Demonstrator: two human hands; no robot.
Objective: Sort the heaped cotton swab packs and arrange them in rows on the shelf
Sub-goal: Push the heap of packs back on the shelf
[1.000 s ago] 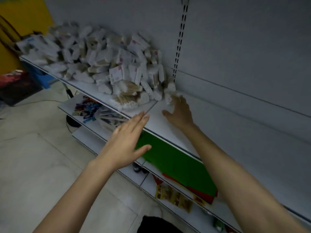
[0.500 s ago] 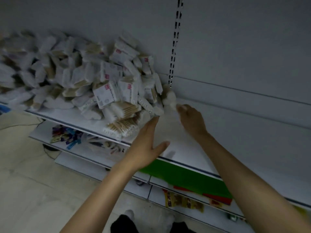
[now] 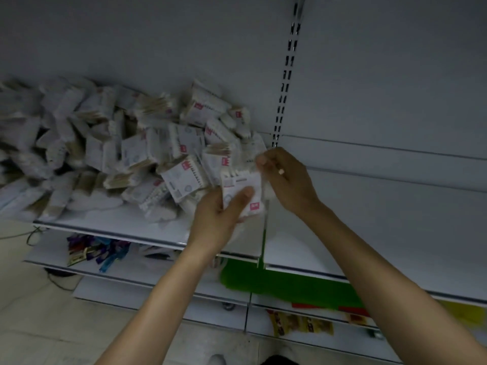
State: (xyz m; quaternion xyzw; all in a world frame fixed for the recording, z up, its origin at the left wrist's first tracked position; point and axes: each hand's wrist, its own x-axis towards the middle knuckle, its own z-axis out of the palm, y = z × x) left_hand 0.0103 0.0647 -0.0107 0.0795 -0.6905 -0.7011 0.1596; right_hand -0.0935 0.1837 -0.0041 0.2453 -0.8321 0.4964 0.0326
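A big heap of white cotton swab packs [image 3: 110, 154] with small red labels lies on the left part of the white shelf [image 3: 369, 233], against the back wall. My left hand [image 3: 218, 217] grips one swab pack [image 3: 241, 189] at the heap's right edge, thumb across its face. My right hand [image 3: 287, 177] is just right of it, fingers curled, pinching the upper right of that pack or one behind it; which one I cannot tell. To the right of both hands the shelf is bare.
A slotted metal upright [image 3: 286, 83] runs up the grey back panel above my right hand. Lower shelves hold dark blue packets [image 3: 97, 252], a green board [image 3: 287, 283] and yellow packets [image 3: 300, 325]. Tiled floor [image 3: 34, 325] lies at the lower left.
Both hands were open and reaching toward the heap's right edge. Now the left hand holds a swab pack and the right hand has closed on a pack beside it. The camera has turned toward the shelf.
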